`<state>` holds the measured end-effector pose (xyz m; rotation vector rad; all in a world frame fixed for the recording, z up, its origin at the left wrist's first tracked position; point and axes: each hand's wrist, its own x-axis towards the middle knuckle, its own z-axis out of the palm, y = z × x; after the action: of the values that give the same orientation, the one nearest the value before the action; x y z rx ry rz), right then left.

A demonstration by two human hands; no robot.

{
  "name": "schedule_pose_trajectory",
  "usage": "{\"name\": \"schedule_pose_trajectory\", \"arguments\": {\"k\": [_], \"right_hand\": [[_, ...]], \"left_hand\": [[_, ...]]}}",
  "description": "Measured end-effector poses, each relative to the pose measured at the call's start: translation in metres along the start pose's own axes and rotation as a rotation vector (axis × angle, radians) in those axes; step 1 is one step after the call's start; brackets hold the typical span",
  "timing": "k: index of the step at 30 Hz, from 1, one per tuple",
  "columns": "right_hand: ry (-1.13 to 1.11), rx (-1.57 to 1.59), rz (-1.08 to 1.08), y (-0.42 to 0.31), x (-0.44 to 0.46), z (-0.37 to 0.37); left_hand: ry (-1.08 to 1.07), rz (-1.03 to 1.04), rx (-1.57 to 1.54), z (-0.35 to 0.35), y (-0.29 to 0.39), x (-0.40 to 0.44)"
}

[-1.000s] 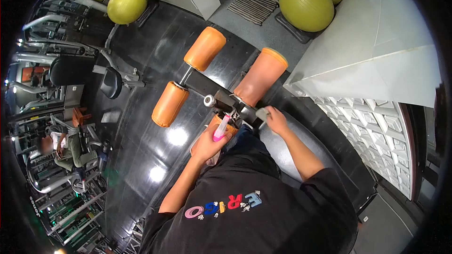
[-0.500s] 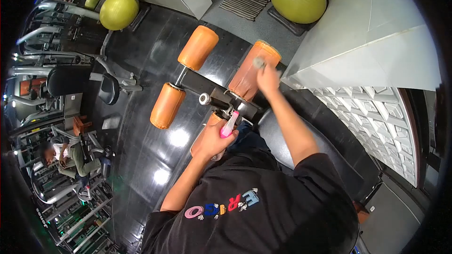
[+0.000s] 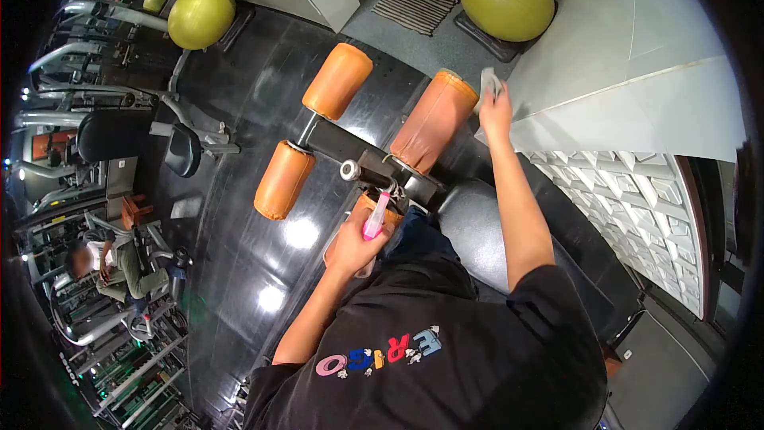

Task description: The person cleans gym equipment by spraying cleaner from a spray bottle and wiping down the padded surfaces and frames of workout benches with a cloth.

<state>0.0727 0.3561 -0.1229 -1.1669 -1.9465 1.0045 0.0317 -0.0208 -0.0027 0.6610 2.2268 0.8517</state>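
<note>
Dark floor (image 3: 239,143) is spreading below; left hand (image 3: 350,245) is clasping a bottle (image 3: 378,213), contents indistinct; right hand (image 3: 496,115) is gripping a cloth (image 3: 487,78), orange roller (image 3: 435,122) lying beside its fingers.

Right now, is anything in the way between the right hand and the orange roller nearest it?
Nothing visible is. The right hand, holding a pale cloth-like item, is beside that orange roller's far end. The pale wall is on the hand's other side.
</note>
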Motion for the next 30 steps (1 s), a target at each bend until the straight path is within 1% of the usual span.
{"name": "schedule_pose_trajectory", "arguments": {"k": [1,3,5,7,9,11,13,14,15,16,17,18,19,20,21,22,23,24,26,27,28,29,30], "right_hand": [[-0.001,0.003,-0.002,-0.001,0.011,0.01],[-0.117,-0.356,0.018,-0.012,0.017,0.032],[-0.188,-0.534,-0.265,-0.03,-0.02,0.045],[-0.497,-0.464,-0.271,-0.04,-0.078,0.05],[-0.69,-0.576,-0.458,-0.043,-0.135,0.045],[-0.666,-0.219,-0.169,-0.042,-0.159,0.025],[-0.774,-0.26,-0.061,-0.021,-0.15,0.006],[-0.796,-0.273,-0.068,0.005,-0.15,0.0],[-0.883,-0.388,-0.026,0.023,-0.145,-0.014],[-0.94,-0.399,0.057,0.065,-0.142,-0.02],[-0.829,-0.383,0.213,0.09,-0.141,-0.027],[-0.731,-0.298,0.246,0.095,-0.131,-0.038],[-0.631,-0.314,0.243,0.113,-0.117,-0.038],[-0.55,-0.2,0.293,0.122,-0.1,-0.04],[-0.514,-0.016,0.403,0.06,-0.076,-0.056],[-0.404,-0.019,0.405,0.075,-0.055,-0.042],[-0.401,0.092,0.359,0.06,-0.033,-0.037],[-0.338,0.087,0.312,0.005,-0.02,-0.038],[-0.268,-0.101,-0.008,0.001,0.003,-0.004],[-0.218,-0.223,-0.094,-0.004,0.003,0.017],[-0.192,-0.351,-0.141,-0.024,-0.015,0.03],[-0.409,-0.446,-0.068,-0.041,-0.038,0.041],[-0.471,-0.456,-0.262,-0.052,-0.073,0.045]], "left_hand": [[-0.003,0.02,-0.042,0.0,0.006,0.001],[-0.003,0.039,-0.084,-0.002,0.015,0.0],[-0.101,0.041,-0.086,-0.005,0.019,0.0],[-0.108,0.045,-0.084,-0.005,0.016,-0.002],[-0.107,0.049,-0.088,-0.007,0.013,-0.003],[-0.077,0.055,-0.113,-0.009,0.009,-0.008],[-0.084,0.036,-0.078,-0.011,0.002,-0.01],[-0.098,0.018,-0.04,-0.012,-0.003,-0.012],[-0.099,0.021,-0.041,-0.012,-0.007,-0.014],[-0.093,0.021,-0.041,-0.011,-0.011,-0.015],[-0.08,0.024,-0.042,-0.012,-0.012,-0.013],[-0.073,0.026,-0.046,-0.013,-0.012,-0.009],[-0.079,0.026,-0.023,-0.014,-0.013,-0.009],[-0.092,0.023,0.002,-0.014,-0.014,-0.011],[-0.101,0.016,0.003,-0.013,-0.015,-0.013],[-0.135,0.056,-0.006,-0.011,-0.014,-0.011],[-0.168,0.098,-0.015,-0.01,-0.013,-0.007],[-0.173,0.1,-0.012,-0.012,-0.007,-0.005],[-0.313,0.017,0.092,-0.017,0.013,-0.003],[-0.312,0.015,0.093,-0.015,0.016,-0.002],[-0.294,0.033,0.047,-0.014,0.019,-0.003],[-0.272,0.052,0.0,-0.014,0.021,-0.003],[-0.269,0.048,0.001,-0.016,0.023,-0.004]]}}
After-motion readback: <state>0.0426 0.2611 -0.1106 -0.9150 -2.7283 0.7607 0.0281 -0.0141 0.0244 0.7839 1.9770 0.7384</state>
